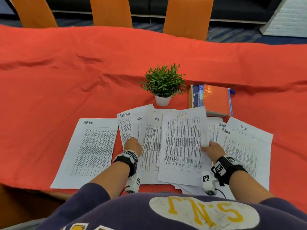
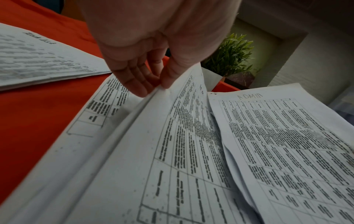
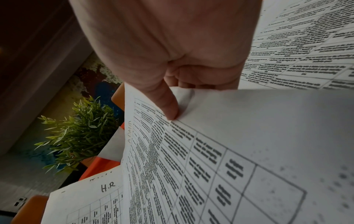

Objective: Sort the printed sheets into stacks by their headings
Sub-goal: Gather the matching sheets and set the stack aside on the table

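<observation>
The right hand [image 1: 214, 147] pinches the right edge of the white printed ADMIN sheet [image 1: 183, 143], its long axis toward the table's far edge, while the left hand [image 1: 132, 144] pinches the sheets [image 2: 172, 121] beside it.

Handwritten headings on the printed sheets, placed relative to the "ADMIN" sheet [image 1: 182, 143]: "Task list" [image 1: 88, 122] on the far-left sheet; "Task list" [image 1: 125, 115], "Admi…" [image 1: 139, 118] and "H.R" [image 1: 157, 119] just left; "Admin" [image 1: 226, 131] and "H.R" [image 1: 243, 127] right. Sweatshirt [image 1: 203, 213]: "S.N.J", inverted.
</observation>
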{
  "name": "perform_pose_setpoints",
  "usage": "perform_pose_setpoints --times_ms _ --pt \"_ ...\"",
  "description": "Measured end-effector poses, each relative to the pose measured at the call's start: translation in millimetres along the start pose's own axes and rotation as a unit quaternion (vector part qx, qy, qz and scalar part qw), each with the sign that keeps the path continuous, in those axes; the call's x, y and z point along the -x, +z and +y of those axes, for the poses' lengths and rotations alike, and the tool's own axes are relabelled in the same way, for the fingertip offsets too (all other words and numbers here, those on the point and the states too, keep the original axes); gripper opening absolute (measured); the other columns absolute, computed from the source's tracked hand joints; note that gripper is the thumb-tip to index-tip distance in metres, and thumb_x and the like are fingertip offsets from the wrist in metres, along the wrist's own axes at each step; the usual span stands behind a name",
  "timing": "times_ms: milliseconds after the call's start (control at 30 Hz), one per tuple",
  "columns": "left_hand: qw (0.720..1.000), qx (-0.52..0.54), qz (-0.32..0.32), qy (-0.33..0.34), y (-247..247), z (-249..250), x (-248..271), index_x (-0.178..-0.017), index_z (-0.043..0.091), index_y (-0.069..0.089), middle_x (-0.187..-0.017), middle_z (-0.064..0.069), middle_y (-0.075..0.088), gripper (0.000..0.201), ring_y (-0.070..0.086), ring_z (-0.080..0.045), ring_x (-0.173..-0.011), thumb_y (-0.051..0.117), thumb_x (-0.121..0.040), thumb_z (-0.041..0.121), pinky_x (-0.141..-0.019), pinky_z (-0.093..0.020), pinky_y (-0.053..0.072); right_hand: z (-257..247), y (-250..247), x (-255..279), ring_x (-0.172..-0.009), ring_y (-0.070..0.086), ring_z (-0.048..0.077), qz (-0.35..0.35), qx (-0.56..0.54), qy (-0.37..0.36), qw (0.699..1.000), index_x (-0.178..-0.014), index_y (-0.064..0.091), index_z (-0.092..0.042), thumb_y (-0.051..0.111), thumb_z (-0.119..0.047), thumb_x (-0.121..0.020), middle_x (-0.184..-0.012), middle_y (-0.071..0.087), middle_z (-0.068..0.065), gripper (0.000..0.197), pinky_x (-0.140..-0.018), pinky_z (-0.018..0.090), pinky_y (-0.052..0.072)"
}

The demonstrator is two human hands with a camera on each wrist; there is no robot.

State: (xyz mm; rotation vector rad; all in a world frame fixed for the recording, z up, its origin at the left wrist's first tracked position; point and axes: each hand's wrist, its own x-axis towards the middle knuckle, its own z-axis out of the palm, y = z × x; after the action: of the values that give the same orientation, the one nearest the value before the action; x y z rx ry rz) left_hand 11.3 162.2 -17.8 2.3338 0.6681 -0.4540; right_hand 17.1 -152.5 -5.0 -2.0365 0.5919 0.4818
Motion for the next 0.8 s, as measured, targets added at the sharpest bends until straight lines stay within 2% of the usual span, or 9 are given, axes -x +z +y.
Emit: perform_pose_setpoints --times_ms 100,167,233,333,500,567,633,733,800 --pt "1.000 0.007 -0.014 -0.020 1 -4 -3 -0.112 -0.005 0.056 -0.111 -0.019 0.062 0.025 0.063 -0.033 -0.101 0.042 -0.097 0.010 -0.071 -0.030 0.045 3 -1 0 -0.089 0.056 0.028 0.000 0.010 0.003 1.000 -0.110 0.060 -0.006 0.060 -0.009 -0.090 -0.099 0.060 0.013 0.020 -0.077 0.033 0.042" --pt "1.000 0.005 0.000 -0.002 6 -5 -5 -0.090 -0.002 0.058 -0.085 -0.016 0.063 0.024 0.063 -0.028 -0.077 0.051 -0.096 0.020 -0.066 -0.033 0.046 4 -2 1 -0.089 0.056 0.028 0.000 0.009 0.007 1.000 -0.111 0.060 -0.004 0.059 -0.009 -0.090 -0.099 0.060 0.014 0.022 -0.079 0.035 0.045" --pt "1.000 0.006 0.011 0.009 9 -6 -4 -0.074 0.009 0.047 -0.069 -0.004 0.050 0.026 0.051 -0.018 -0.062 0.059 -0.093 0.023 -0.062 -0.029 0.042 5 -3 1 -0.090 0.056 0.029 0.002 0.011 0.010 1.000 -0.113 0.060 -0.003 0.059 -0.009 -0.090 -0.100 0.060 0.014 0.023 -0.081 0.036 0.046" --pt "1.000 0.005 0.010 0.007 7 -3 -1 -0.085 0.008 0.050 -0.081 -0.003 0.049 0.014 0.050 -0.019 -0.076 0.060 -0.091 0.015 -0.065 -0.027 0.040 7 -5 2 -0.093 0.057 0.030 0.004 0.014 0.011 1.000 -0.115 0.060 -0.003 0.059 -0.010 -0.090 -0.102 0.061 0.015 0.026 -0.081 0.036 0.045" --pt "1.000 -0.012 0.026 0.012 -6 -3 -4 -0.064 0.010 0.041 -0.069 -0.003 0.046 0.031 0.043 -0.016 -0.058 0.049 -0.094 0.009 -0.050 -0.021 0.033 10 -9 2 -0.098 0.061 0.031 0.005 0.002 0.014 1.000 -0.118 0.060 -0.006 0.061 -0.008 -0.090 -0.106 0.064 0.013 0.029 -0.087 0.039 0.049" --pt "0.999 -0.025 0.023 0.021 -15 -4 -3 -0.075 0.002 0.054 -0.081 -0.011 0.057 0.024 0.049 -0.022 -0.067 0.043 -0.095 0.008 -0.046 -0.022 0.033 12 -9 1 -0.100 0.063 0.033 0.008 -0.006 0.016 1.000 -0.122 0.061 -0.008 0.062 -0.008 -0.088 -0.111 0.067 0.014 0.034 -0.092 0.044 0.050" --pt "0.998 -0.041 0.036 0.039 -23 -5 0 -0.092 -0.004 0.063 -0.087 -0.015 0.063 0.027 0.051 -0.023 -0.068 0.040 -0.096 0.009 -0.051 -0.023 0.037 12 -8 0 -0.103 0.062 0.034 0.014 -0.005 0.014 1.000 -0.125 0.059 -0.011 0.062 -0.007 -0.088 -0.114 0.066 0.015 0.037 -0.095 0.046 0.049" --pt "0.993 -0.041 0.086 0.073 -39 -3 8 -0.106 0.001 0.065 -0.091 -0.016 0.066 0.029 0.051 -0.022 -0.068 0.037 -0.096 0.004 -0.058 -0.024 0.039 9 -8 0 -0.103 0.059 0.034 0.021 0.005 0.012 1.000 -0.129 0.057 -0.010 0.058 -0.005 -0.089 -0.114 0.063 0.016 0.040 -0.096 0.046 0.047" --pt "0.989 -0.018 0.119 0.088 -55 0 14 -0.107 0.003 0.064 -0.084 -0.014 0.064 0.030 0.051 -0.022 -0.062 0.036 -0.095 0.002 -0.052 -0.022 0.038 8 -11 -1 -0.104 0.057 0.034 0.023 0.013 0.011 1.000 -0.131 0.054 -0.008 0.057 -0.004 -0.090 -0.119 0.061 0.017 0.041 -0.095 0.043 0.046"
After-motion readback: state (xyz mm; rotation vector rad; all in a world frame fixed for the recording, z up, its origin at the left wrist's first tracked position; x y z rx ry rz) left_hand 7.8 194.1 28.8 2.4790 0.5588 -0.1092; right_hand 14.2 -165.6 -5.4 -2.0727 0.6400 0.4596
